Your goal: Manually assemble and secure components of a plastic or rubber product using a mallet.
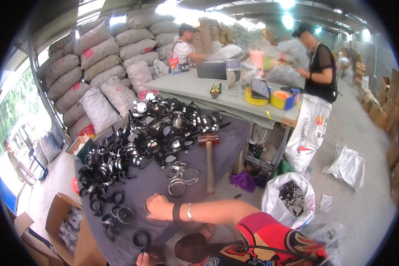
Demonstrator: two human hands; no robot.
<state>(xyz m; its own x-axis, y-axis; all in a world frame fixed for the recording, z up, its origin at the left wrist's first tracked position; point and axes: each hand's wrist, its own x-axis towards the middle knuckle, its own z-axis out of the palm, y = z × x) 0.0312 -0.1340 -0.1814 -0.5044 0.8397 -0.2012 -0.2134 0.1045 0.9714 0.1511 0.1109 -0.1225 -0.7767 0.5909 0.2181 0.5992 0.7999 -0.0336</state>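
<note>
My left hand (147, 259) shows at the lower edge, its fingers pinching a black ring-shaped part (142, 239) held upright over the grey cloth. To the right and farther in, my right hand (159, 207) is closed over the cloth; a thin curved edge, perhaps a metal ring, shows at its fingers, mostly hidden. Beside my hands lie loose black rings (118, 197) and a ring with a shiny rim (125, 215). Several silver metal rings (176, 187) sit just beyond my right hand. A mallet (209, 164) with a wooden handle and reddish head lies to their right.
A large heap of black and silver ring parts (164, 128) covers the far side of the cloth (226, 153). Cardboard box (57, 208) stands left; a white sack (270, 199) of dark pieces stands right. Two people work at the far table (199, 86). Stacked sacks (97, 57) line the back.
</note>
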